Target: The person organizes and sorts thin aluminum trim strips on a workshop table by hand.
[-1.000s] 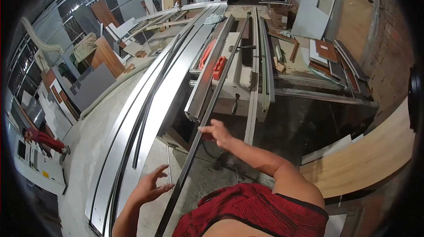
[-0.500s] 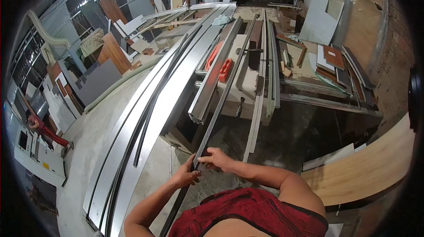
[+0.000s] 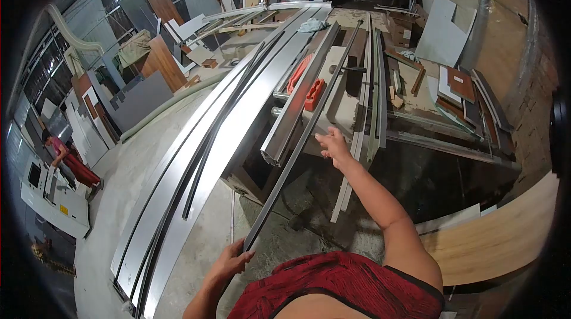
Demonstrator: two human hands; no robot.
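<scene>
A long, thin metal bar [image 3: 278, 190] slants from near my body up across the workbench. Around its near end my left hand [image 3: 232, 261] is closed. My right hand [image 3: 335, 146] is off the bar, just to its right, with the fingers spread and nothing in them. Left of the bar lies a wide aluminium profile [image 3: 292, 113], with a red plastic piece [image 3: 314, 95] beside it. A dark clamp-like tool [image 3: 354, 69] rests across the bench near the bar.
Long shiny metal sheets [image 3: 178, 197] with dark strips on them stretch along the left. More long strips [image 3: 360, 134] jut off the bench on the right. A curved wooden panel [image 3: 493, 233] stands at lower right. Far left, another person [image 3: 68, 155] is at a white machine [image 3: 53, 209].
My right hand has let go of the bar and moved up and right, opening. My left hand has slid down and left with the bar's near end. The distant person now leans over the machine.
</scene>
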